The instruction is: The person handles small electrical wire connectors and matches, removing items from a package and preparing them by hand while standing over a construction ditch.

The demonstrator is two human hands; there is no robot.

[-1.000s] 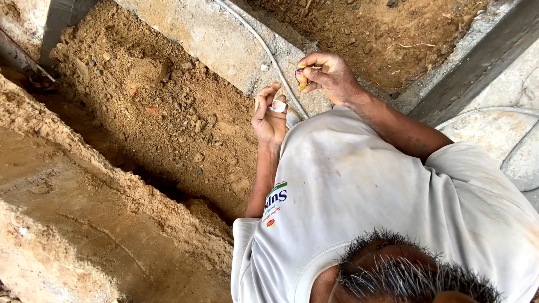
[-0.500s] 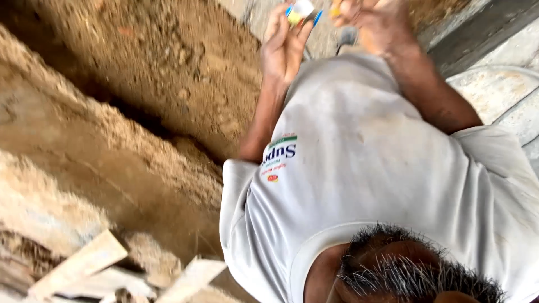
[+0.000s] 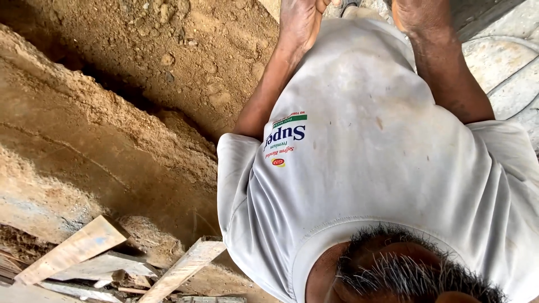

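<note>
My left hand [image 3: 300, 22] is raised at the top edge of the head view, its back toward me and its fingers curled past the frame. Beside it, my right hand [image 3: 415, 12] is cut off by the same edge, so only the wrist and heel show. Whatever the hands hold lies outside the picture. Both forearms rise from my white shirt [image 3: 370, 168], which carries a small printed logo on the chest. The two hands are close together, above the shirt's lower hem.
A trench of loose brown soil [image 3: 168, 62] runs along the left, with a sloped earth bank [image 3: 84, 151] beside it. Wooden planks [image 3: 73, 249] lie at the bottom left. Grey paving with curved lines [image 3: 505, 78] is at the right.
The view has tipped downward, so my hands slid up to the top edge. The small white and orange items they held have left the frame, and the planks have come into sight.
</note>
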